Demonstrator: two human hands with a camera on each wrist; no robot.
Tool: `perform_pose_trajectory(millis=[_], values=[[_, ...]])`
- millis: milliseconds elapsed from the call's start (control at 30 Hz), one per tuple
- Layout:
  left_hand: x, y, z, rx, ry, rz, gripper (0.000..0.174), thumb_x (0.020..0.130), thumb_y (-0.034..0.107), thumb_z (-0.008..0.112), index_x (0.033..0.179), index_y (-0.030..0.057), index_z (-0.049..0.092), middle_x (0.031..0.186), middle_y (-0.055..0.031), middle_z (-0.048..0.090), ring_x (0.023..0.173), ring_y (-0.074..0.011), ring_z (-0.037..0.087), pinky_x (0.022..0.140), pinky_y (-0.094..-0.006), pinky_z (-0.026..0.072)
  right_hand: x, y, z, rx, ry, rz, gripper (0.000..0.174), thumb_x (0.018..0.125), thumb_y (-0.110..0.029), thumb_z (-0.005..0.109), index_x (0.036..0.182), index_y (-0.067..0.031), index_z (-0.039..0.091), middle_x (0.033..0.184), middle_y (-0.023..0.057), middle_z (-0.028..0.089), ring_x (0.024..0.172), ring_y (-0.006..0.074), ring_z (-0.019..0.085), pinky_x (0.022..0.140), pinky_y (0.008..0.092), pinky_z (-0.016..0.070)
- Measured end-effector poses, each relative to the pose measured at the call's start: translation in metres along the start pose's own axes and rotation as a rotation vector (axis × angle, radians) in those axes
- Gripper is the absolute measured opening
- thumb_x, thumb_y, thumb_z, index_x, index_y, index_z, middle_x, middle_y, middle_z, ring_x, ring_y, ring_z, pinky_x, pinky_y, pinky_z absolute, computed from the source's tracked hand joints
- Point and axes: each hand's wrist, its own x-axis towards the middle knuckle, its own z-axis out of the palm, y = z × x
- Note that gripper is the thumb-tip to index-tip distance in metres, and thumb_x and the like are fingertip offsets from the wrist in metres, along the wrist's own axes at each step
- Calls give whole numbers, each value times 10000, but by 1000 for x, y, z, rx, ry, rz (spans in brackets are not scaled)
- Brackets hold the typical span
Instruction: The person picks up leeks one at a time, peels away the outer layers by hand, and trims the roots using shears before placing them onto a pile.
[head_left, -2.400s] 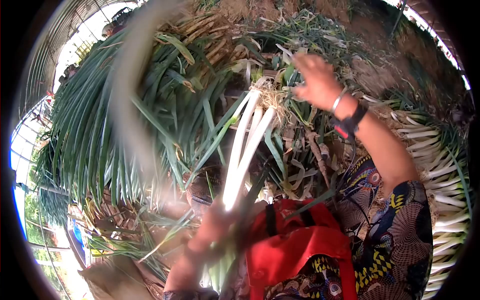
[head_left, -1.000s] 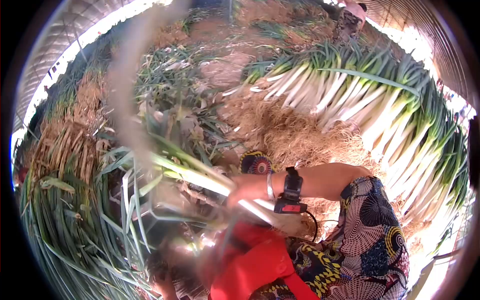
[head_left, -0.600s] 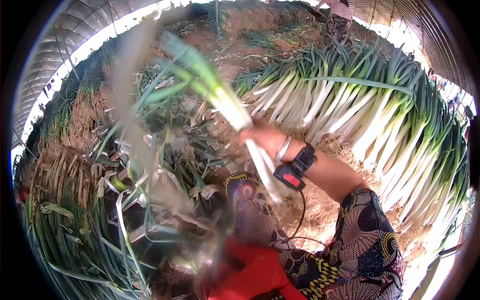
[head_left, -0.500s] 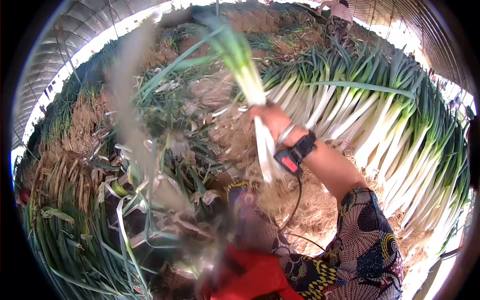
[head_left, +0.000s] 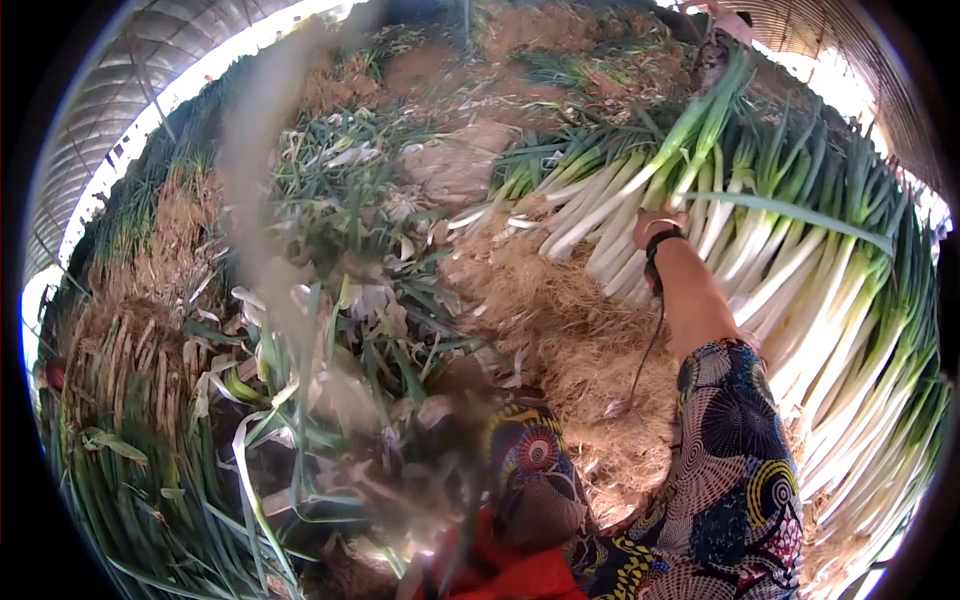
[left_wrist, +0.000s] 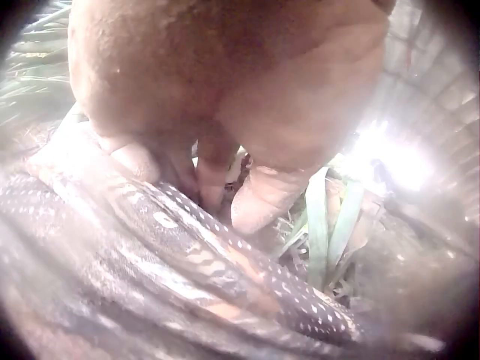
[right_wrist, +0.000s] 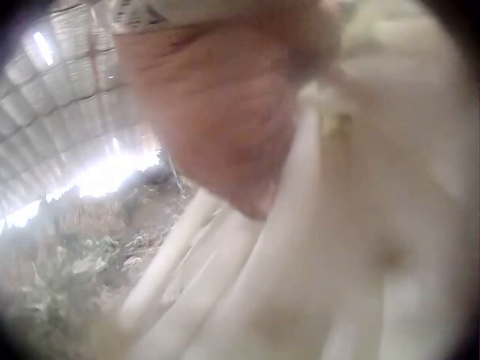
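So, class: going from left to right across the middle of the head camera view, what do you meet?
dark green leek tops → heap of stripped leaves → tangle of straw-coloured roots → row of stacked white leeks

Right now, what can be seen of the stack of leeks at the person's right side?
The stack of leeks is a long, neat row of many stalks laid side by side, overlapping. Each has a clean white shaft, green leaves pointing outward and tangled pale-brown roots facing the person. The right hand touches stalks on its top.
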Motion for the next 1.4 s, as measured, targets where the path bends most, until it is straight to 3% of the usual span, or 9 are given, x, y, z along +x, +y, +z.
perform_pose_trajectory(millis=[67,167,333,433,700,767,1000,1233,1400], values=[[-4,0,0,-1,2,-20,335,689,140,736,986,15,645,908,-135,654,831,-245,629,726,-358,511,38,1,-12,-329,-305,-207,730,869,-418,541,1495,-172,256,1515,62,328,1381,393,280,1060,616,268],[-9,-2,3,-7,4,-37,338,691,141,735,991,15,644,911,-136,654,834,-246,629,728,-359,511,48,7,-11,14,-143,-107,846,790,-461,618,1492,-154,257,1496,98,355,1351,394,333,1081,515,320],[-22,-9,3,-24,14,-63,342,695,141,734,999,15,642,918,-138,653,838,-247,629,732,-360,511,41,21,6,117,125,-192,750,808,-407,549,1473,-168,297,1454,140,405,1284,371,443,1019,639,314],[-29,-14,2,-27,8,-60,345,697,141,734,1004,14,641,922,-139,653,841,-248,629,734,-361,512,30,32,-12,284,117,-339,829,756,-531,625,1413,-78,405,1426,168,433,1313,338,409,1085,413,336],[-41,-30,2,-44,15,-62,352,703,141,732,1018,14,638,932,-141,652,847,-250,628,740,-363,512,-39,-23,-39,186,263,-202,400,820,-341,557,1085,-67,680,1191,153,631,1141,352,571,927,497,444],[-43,-31,2,-47,17,-67,354,704,141,732,1021,14,637,934,-142,651,849,-251,628,742,-363,512,-58,-56,-43,67,267,-350,369,814,-280,536,1091,-85,683,1143,136,656,1107,342,595,922,499,450],[-46,-29,0,-33,12,-88,361,710,142,731,1033,13,635,943,-144,650,855,-253,628,747,-365,512,-79,-164,9,-127,122,-611,405,897,-351,479,1219,-157,628,1353,102,528,1266,326,461,1020,590,316],[-53,-34,-4,-30,3,-96,367,715,142,729,1044,13,632,952,-146,649,861,-254,628,752,-366,512,-25,-155,48,-140,187,-486,473,903,-370,457,1331,-187,545,1444,91,434,1357,327,353,1048,613,264],[-77,-61,-10,-134,-59,-57,372,719,142,728,1053,13,630,959,-147,649,865,-256,628,755,-368,513,-19,-110,45,75,329,-211,548,877,-241,434,1392,-53,428,1408,203,442,1322,324,413,1103,552,246]])
